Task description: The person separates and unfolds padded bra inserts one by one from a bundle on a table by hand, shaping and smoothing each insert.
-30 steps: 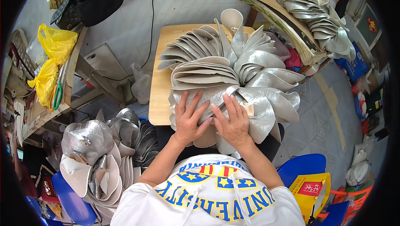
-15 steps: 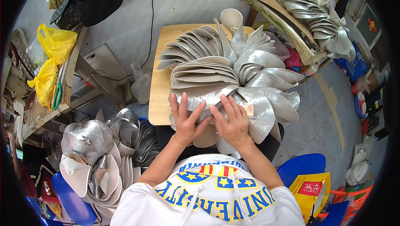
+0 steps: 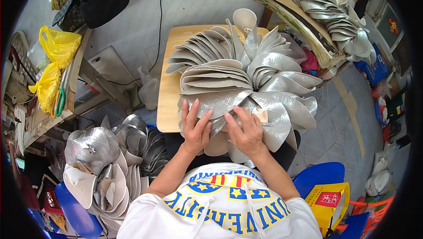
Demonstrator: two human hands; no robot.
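Silver-faced, beige-backed curved sheets lie in an overlapping heap on a light wooden table. At the heap's near edge, my left hand rests on a silver sheet with its fingers apart. Just to its right, my right hand touches the same area, fingers spread and pointing away from me. A small beige patch shows beside the right hand's fingers. Neither hand is wrapped round anything. What lies beneath the palms is hidden.
More silver and beige sheets are piled at the lower left by a blue chair. Another stack lies on a padded board at the upper right. A yellow bag stands at the lower right. Green-handled scissors are at the left.
Both hands have shifted slightly towards me, and the right hand's fingers have drawn back a little. More of the silver sheet beyond the fingertips shows.
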